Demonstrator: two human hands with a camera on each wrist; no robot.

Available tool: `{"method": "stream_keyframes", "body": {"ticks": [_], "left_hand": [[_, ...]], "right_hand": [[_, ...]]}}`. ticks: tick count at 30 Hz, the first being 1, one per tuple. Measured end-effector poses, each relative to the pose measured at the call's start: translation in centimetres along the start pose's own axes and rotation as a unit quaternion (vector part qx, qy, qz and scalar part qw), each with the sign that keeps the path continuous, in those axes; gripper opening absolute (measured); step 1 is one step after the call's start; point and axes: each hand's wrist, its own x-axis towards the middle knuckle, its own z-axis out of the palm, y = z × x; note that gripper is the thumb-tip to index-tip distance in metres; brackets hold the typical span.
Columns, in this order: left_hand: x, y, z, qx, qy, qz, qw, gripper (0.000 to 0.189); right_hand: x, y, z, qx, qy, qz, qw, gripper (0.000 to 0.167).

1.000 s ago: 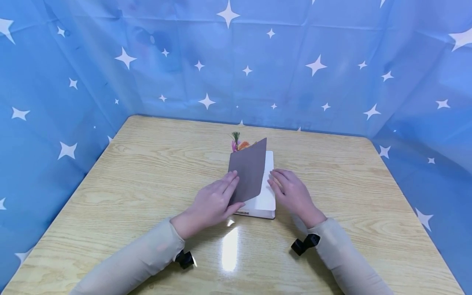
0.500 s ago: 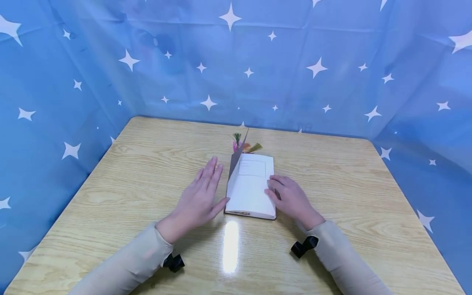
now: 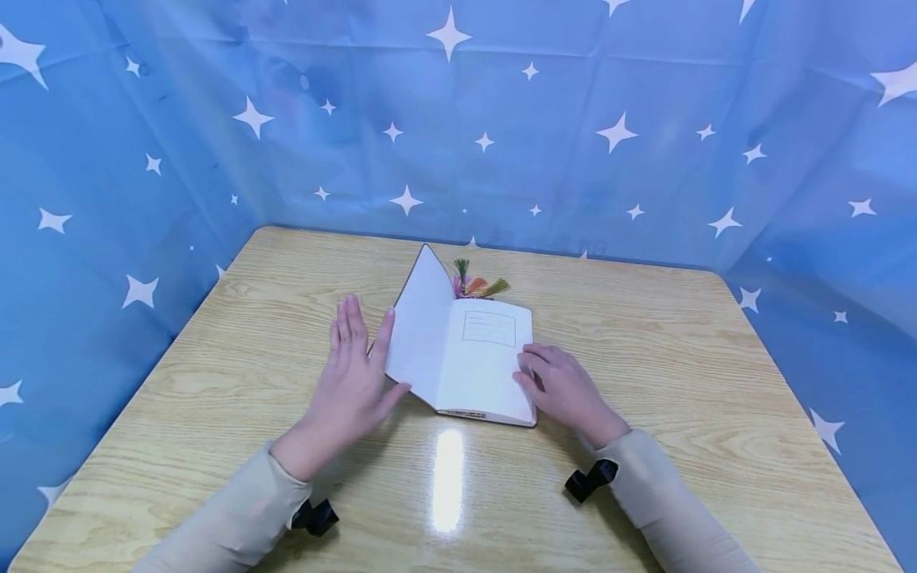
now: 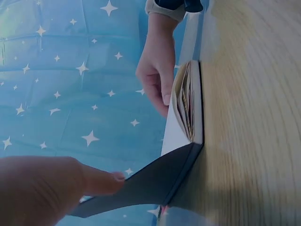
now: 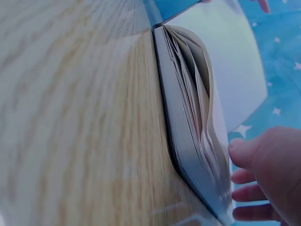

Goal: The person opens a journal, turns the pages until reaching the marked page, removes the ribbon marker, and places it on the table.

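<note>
A notebook [image 3: 483,378] with a grey-brown cover lies on the table, its first page showing a printed box near the top. Its front cover [image 3: 423,326] is swung out to the left and stands tilted, white inside facing up. My left hand [image 3: 351,390] has straight fingers and a thumb at the outer side of that cover; the left wrist view shows the thumb against the dark cover [image 4: 146,186]. At the page's right edge rests my right hand [image 3: 569,394], fingers loosely bent. The page edges [image 5: 188,127] bulge with gaps between the sheets in the right wrist view.
Green, pink, orange and olive tassels [image 3: 480,285] stick out past the notebook's top. The pale wooden table [image 3: 702,358] meets a blue curtain [image 3: 344,151] with white stars at the back and sides. Black wrist cameras [image 3: 315,517] hang under both sleeves.
The front cover has swung from nearly over the page to tilted out on the left, uncovering the first page and tassels. My left hand has moved left with it; the right hand has barely shifted.
</note>
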Motion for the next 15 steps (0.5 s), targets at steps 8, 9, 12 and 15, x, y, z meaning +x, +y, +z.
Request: {"method": "stream_keyframes", "body": {"ticks": [8,9,12,15], "left_hand": [[-0.6,-1.0,-0.3,0.037,-0.103,-0.030,0.9936,0.113],[-0.7,-1.2,-0.2,0.038,-0.111,-0.029,0.9927,0.112],[-0.9,-1.5,0.3,0.040,-0.135,-0.024,0.9897,0.107],[-1.1,-1.8,0.7,0.022,-0.171,-0.031,0.9845,0.100]], "right_hand": [[0.0,0.0,0.0,0.003,-0.024,0.004,0.9997,0.026],[0.0,-0.1,0.0,0.004,-0.025,0.006,0.9997,0.026],[-0.1,-0.1,-0.1,0.004,-0.029,0.010,0.9995,0.028],[0.0,-0.1,-0.1,0.002,-0.033,0.012,0.9994,0.030]]}}
